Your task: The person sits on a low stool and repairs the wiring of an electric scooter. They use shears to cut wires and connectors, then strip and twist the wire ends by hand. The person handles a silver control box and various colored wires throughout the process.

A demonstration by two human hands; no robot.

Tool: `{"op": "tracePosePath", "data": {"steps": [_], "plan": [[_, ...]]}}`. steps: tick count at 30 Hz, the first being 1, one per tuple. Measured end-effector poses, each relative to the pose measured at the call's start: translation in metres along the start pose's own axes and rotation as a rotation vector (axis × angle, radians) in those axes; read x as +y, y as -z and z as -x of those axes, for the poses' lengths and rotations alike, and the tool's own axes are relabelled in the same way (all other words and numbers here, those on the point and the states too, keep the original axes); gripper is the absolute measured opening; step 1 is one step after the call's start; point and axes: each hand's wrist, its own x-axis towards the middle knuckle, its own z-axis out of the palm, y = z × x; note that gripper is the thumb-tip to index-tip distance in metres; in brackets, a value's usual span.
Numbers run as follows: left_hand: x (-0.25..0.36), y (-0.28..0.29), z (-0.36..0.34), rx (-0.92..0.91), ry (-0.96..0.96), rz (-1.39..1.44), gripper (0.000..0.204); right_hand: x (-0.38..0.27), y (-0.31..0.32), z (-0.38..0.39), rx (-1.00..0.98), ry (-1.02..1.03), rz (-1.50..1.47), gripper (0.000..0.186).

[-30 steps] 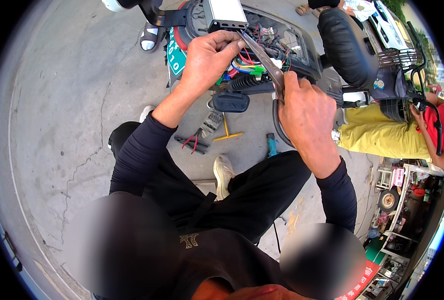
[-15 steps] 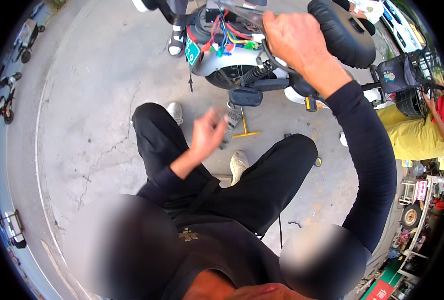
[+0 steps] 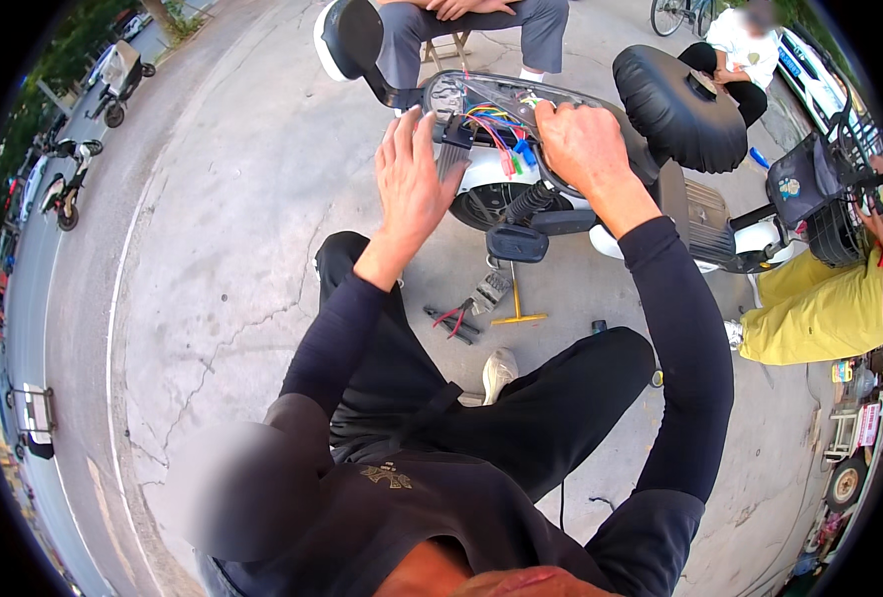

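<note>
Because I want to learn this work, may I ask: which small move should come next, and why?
Perhaps close the left hand around the finned box: that hand is open beside it, while the right hand is curled near the coloured wires.

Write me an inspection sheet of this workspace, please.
Surface: grey concrete ground, cracked.
Work items: white-and-black scooter, body open; dark ribbed metal box.
Clutter: yellow metal T-shaped tool, red-handled pliers.
Hands: left hand open beside the box, contact unclear; right hand closed around a black-handled tool, mostly hidden.
Cables: thin multicoloured wires with plastic plugs at the open body.
Surroundings: seated person in grey trousers opposite; person in yellow trousers at right.
</note>
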Motion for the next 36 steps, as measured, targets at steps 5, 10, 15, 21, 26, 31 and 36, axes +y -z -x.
{"op": "tracePosePath", "data": {"steps": [5, 10, 15, 21, 26, 31, 36], "plan": [[-0.013, -0.026, -0.036, -0.269, 0.123, 0.199, 0.068, 0.013, 0.011, 0.016, 0.008, -0.215, -0.081, 0.020], [-0.034, -0.031, -0.089, -0.113, -0.390, 0.179, 0.071, 0.000, 0.035, 0.043, -0.075, -0.471, -0.246, 0.019], [-0.073, -0.045, -0.088, -0.448, -0.493, 0.205, 0.072, -0.030, 0.024, 0.059, -0.204, -0.544, -0.354, 0.019], [-0.065, -0.034, -0.072, -0.491, -0.371, 0.363, 0.044, -0.050, 0.015, 0.058, -0.283, -0.593, -0.361, 0.020], [-0.025, -0.057, -0.062, -0.381, -0.166, 0.378, 0.031, -0.061, 0.024, 0.054, -0.289, -0.679, -0.429, 0.021], [-0.011, -0.057, -0.062, -0.365, -0.032, 0.434, 0.025, -0.062, 0.026, 0.056, -0.269, -0.712, -0.574, 0.025], [0.003, -0.062, -0.053, -0.148, -0.049, 0.422, 0.022, -0.073, 0.021, 0.059, -0.226, -0.764, -0.712, 0.025]]}}
